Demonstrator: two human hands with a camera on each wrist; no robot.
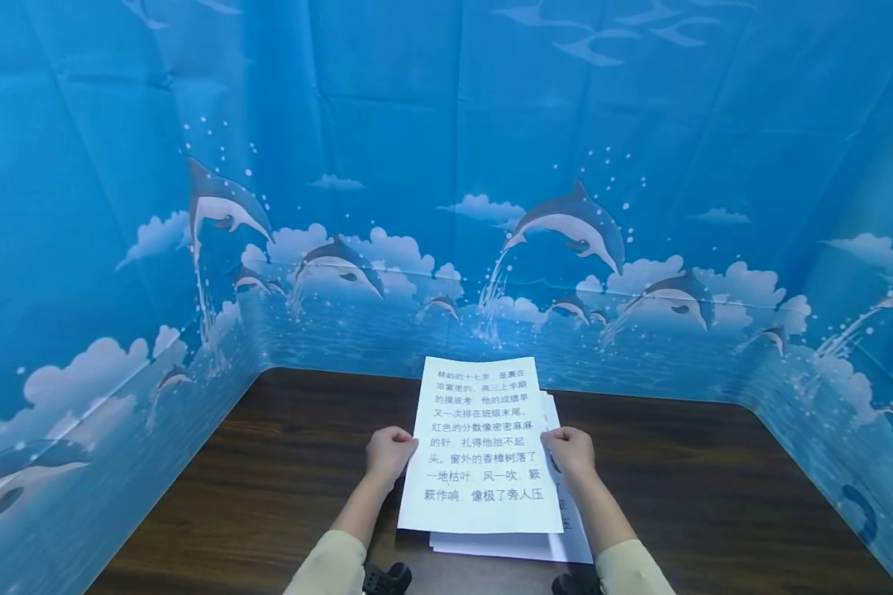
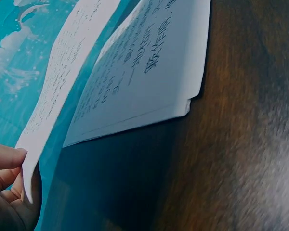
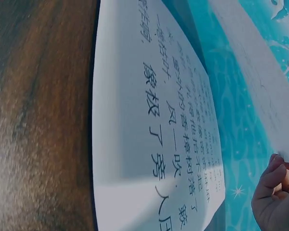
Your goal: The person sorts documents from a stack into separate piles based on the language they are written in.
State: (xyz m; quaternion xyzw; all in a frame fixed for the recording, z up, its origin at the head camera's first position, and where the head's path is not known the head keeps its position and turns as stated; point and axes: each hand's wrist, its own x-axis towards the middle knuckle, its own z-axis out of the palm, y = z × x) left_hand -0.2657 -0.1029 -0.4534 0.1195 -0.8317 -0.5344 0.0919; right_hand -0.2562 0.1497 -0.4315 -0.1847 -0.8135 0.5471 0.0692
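Observation:
A white sheet of paper (image 1: 484,516) with printed Chinese text is held up in front of the body, its face towards the head camera. My left hand (image 1: 390,453) pinches its left edge between thumb and curled fingers. On the opposite edge, my right hand (image 1: 571,450) pinches it the same way. Below and behind it, a stack of printed sheets (image 1: 506,547) lies on the table, partly covered in the head view. Both wrist views show a gap between the raised sheet (image 2: 62,67) and the stack (image 3: 125,120).
The dark wood-grain table (image 1: 268,496) extends on both sides of the paper. A blue backdrop (image 1: 417,124) printed with dolphins and clouds surrounds the table's back and sides. Black wrist straps (image 1: 387,578) show at the bottom edge.

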